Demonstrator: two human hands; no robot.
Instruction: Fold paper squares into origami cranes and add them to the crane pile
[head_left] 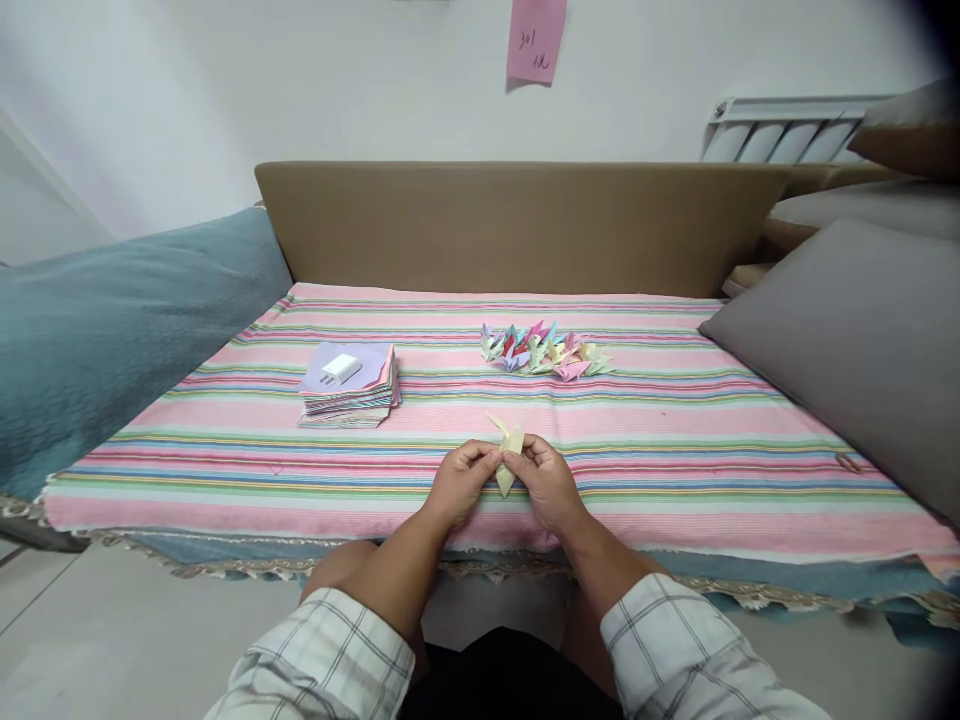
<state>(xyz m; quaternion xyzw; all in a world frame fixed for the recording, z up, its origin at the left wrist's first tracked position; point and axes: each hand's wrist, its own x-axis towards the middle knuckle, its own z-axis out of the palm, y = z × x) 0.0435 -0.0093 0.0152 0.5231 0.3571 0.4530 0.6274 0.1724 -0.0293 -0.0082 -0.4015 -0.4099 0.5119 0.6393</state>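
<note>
A pale yellow folded paper crane (512,440) is held between my two hands above the striped cloth, a thin point sticking out at its upper left and another pointing down. My left hand (463,482) pinches it from the left with thumb and fingers. On the other side, my right hand (549,482) grips it the same way, the two thumbs nearly touching at its middle. Farther back lies a cluster of folded paper cranes (536,352) in several colours. To the left stands a stack of square coloured paper (351,400).
A white charger plug (341,369) rests on the paper stack. The striped cloth (225,450) covers the sofa seat. Grey cushions (855,340) stand at the right, a blue-covered armrest (142,300) at the left. A small brown object (848,462) lies near the right edge.
</note>
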